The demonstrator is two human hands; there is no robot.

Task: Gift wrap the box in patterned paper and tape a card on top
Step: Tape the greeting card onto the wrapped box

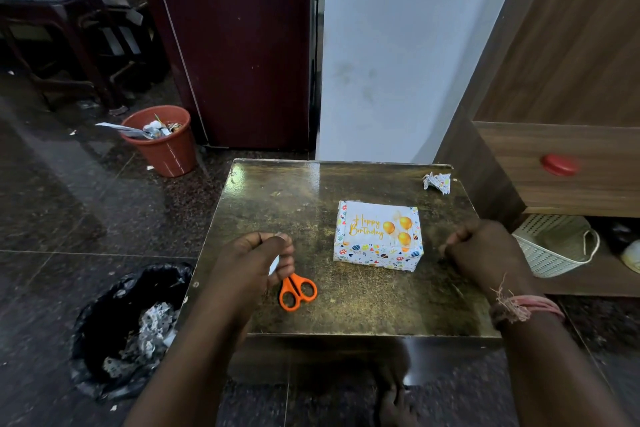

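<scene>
The box, wrapped in white paper with small coloured patterns, lies right of centre on the low table. A white "Happy Birthday" card with orange balloons lies flat on its top. My left hand hovers left of the box, fingers curled around a small white object I cannot identify. Orange-handled scissors lie just under that hand, blades hidden by it. My right hand rests as a closed fist on the table right of the box, with nothing visible in it.
A crumpled scrap of patterned paper sits at the table's back right corner. A black bag with paper scraps lies on the floor left. A terracotta bin stands behind. A wooden cabinet and white basket stand right.
</scene>
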